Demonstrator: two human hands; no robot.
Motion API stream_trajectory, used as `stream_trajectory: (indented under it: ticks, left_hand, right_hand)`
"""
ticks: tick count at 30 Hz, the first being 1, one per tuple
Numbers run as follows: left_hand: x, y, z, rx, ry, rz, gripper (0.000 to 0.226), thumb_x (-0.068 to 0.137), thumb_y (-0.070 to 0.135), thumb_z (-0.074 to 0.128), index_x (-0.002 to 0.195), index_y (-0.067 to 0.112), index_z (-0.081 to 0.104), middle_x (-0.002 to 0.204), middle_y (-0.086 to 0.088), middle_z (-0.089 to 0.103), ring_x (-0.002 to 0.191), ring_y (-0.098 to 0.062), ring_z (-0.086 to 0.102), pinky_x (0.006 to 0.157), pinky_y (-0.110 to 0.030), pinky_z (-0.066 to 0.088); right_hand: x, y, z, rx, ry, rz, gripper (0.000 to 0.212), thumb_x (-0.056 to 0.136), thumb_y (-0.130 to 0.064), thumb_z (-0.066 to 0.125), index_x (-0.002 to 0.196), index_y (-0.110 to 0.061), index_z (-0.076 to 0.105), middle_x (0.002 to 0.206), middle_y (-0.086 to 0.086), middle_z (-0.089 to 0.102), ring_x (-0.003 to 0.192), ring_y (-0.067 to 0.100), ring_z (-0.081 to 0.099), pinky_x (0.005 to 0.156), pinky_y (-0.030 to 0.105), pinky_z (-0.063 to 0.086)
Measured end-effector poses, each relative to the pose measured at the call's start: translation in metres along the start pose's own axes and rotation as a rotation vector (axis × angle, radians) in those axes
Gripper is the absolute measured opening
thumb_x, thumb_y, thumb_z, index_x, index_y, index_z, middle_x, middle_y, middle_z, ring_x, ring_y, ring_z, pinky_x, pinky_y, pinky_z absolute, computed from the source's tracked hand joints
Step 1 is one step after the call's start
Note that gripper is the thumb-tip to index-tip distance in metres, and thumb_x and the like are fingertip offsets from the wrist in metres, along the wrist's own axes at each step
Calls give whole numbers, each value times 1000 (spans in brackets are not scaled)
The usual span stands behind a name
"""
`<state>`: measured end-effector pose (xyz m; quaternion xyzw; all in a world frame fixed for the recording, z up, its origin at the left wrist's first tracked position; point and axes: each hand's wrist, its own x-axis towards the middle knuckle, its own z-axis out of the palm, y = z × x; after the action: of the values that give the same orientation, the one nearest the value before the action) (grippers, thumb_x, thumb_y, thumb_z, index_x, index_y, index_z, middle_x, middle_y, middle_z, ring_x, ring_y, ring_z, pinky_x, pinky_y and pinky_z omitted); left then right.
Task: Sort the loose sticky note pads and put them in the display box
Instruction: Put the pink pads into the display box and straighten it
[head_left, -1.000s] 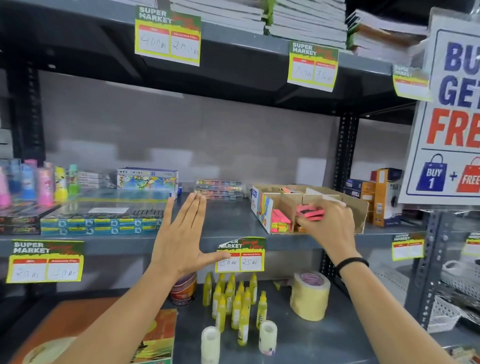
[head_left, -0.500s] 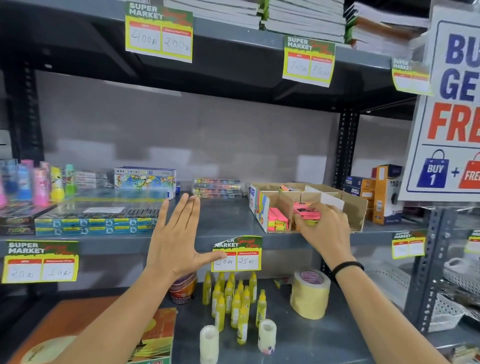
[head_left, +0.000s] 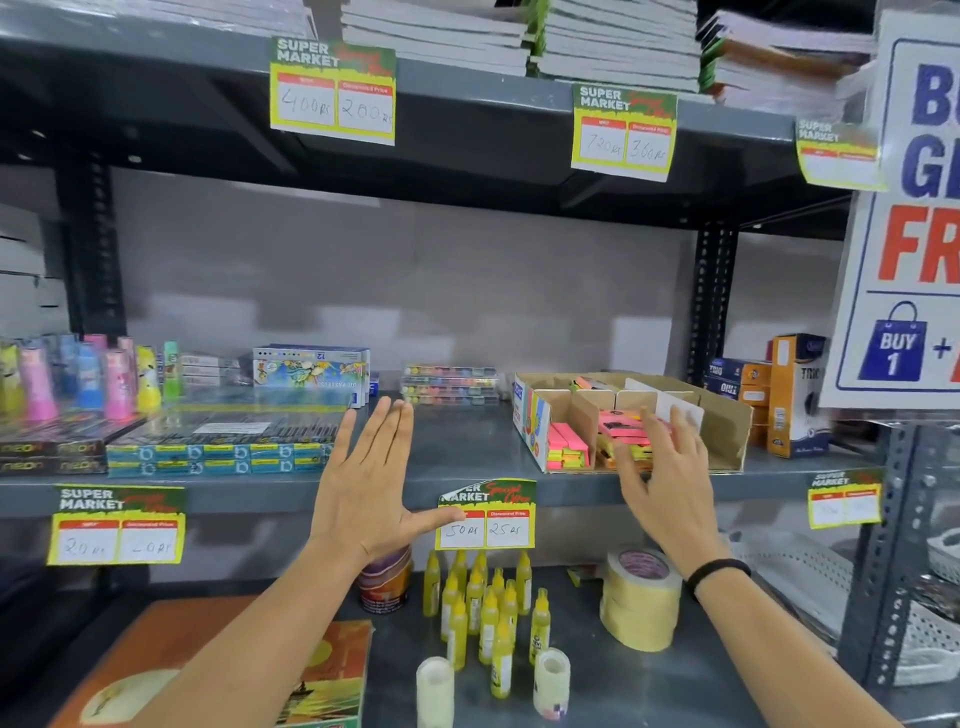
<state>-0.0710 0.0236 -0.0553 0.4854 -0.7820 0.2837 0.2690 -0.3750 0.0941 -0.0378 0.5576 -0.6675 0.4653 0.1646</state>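
A cardboard display box (head_left: 724, 431) with dividers stands on the middle shelf at the right. Pink and yellow sticky note pads (head_left: 569, 444) fill its left front compartment, and a pink pad stack (head_left: 621, 426) lies in the compartment beside it. My right hand (head_left: 667, 483) is in front of that stack, fingers spread, holding nothing. My left hand (head_left: 369, 478) hovers flat and open over the bare shelf, left of the box.
Left on the shelf (head_left: 467, 447) lie flat pen packs (head_left: 218, 441) and colourful bottles (head_left: 78, 379). Crayon boxes (head_left: 449, 384) stand behind. Orange boxes (head_left: 792, 395) sit right of the display box. Below are glue bottles (head_left: 483, 608) and tape rolls (head_left: 641, 603).
My right hand lowered the pink pads into the box, let go and drew back with fingers spread. My left hand stayed open and nearly still.
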Motion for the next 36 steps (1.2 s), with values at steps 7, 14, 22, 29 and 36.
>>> stream_trajectory:
  ticks: [7, 14, 22, 29, 36]
  left_hand:
    - [-4, -1, -3, -5, 17, 15, 119, 78, 92, 21, 151, -3, 27, 157, -17, 30, 148, -28, 24, 118, -54, 16]
    - [-13, -4, -7, -34, 26, -35, 112, 83, 87, 22, 153, 0, 22, 160, -16, 25, 149, -27, 20, 118, -54, 12]
    - [-17, -7, 0, 2, 36, -5, 109, 85, 85, 24, 153, 0, 25, 160, -16, 26, 150, -25, 17, 120, -53, 10]
    - [-16, -10, 9, 26, 115, 11, 110, 83, 86, 24, 153, 1, 24, 160, -16, 25, 150, -26, 18, 120, -53, 10]
    - [-15, -7, 10, 5, 136, -11, 107, 85, 84, 21, 153, 0, 25, 159, -16, 26, 149, -27, 22, 120, -52, 10]
  right_hand:
    - [-6, 4, -19, 135, 173, -34, 58, 89, -25, 62, 139, -5, 40, 151, 19, 32, 140, 32, 27, 108, 42, 31]
    - [0, -3, -35, 164, 280, -47, 57, 89, -47, 46, 129, -6, 50, 128, 15, 56, 121, 31, 50, 94, 39, 45]
    - [-11, -8, -4, -98, 89, 226, 88, 70, -65, 65, 132, -10, 37, 115, 12, 61, 106, 33, 54, 81, 41, 49]
    - [-6, -2, 2, -109, 110, 278, 95, 67, -66, 68, 134, -7, 36, 121, 11, 60, 114, 33, 50, 89, 44, 45]
    - [-4, -7, 4, -151, 121, 271, 88, 67, -62, 70, 130, -8, 42, 119, 10, 62, 110, 30, 51, 88, 41, 43]
